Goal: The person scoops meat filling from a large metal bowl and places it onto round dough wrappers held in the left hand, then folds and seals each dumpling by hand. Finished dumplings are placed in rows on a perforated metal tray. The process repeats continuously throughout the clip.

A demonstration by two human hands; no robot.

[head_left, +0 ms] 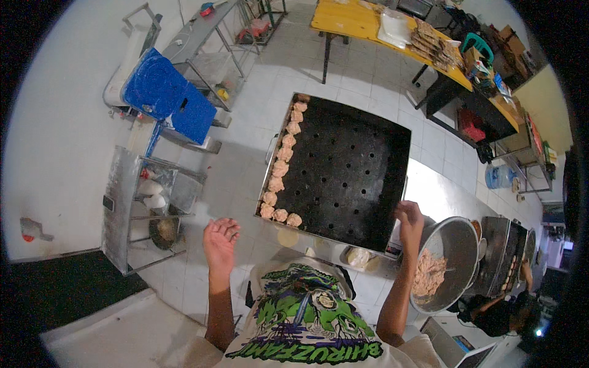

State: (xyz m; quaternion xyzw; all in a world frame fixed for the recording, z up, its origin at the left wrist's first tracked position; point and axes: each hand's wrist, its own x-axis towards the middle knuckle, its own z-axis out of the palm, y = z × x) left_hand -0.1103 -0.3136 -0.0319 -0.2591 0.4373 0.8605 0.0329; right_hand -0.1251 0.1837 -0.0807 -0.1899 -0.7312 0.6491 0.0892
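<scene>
A large black baking tray point(350, 172) with small dark holes or spots lies in front of me. Lumps of pinkish ground-meat or dough mixture point(280, 168) line its left edge, and a few turn along the near edge. My left hand point(222, 242) is off the tray's near left corner, palm up, its fingers loosely bent and apart, holding nothing visible. At the tray's right edge is my right hand point(409, 216), its fingers curled together; what they hold, if anything, is hidden. Beside it stands a large metal pot point(463, 260) containing the same pinkish mixture point(429, 274).
Under the tray's near edge is a metal surface with a wrapped pale item point(358, 256). A yellow table point(356, 21) stands at the back, a blue-covered machine point(156, 92) at left above a metal rack point(123, 208). Another person point(503, 313) works by trays on the right.
</scene>
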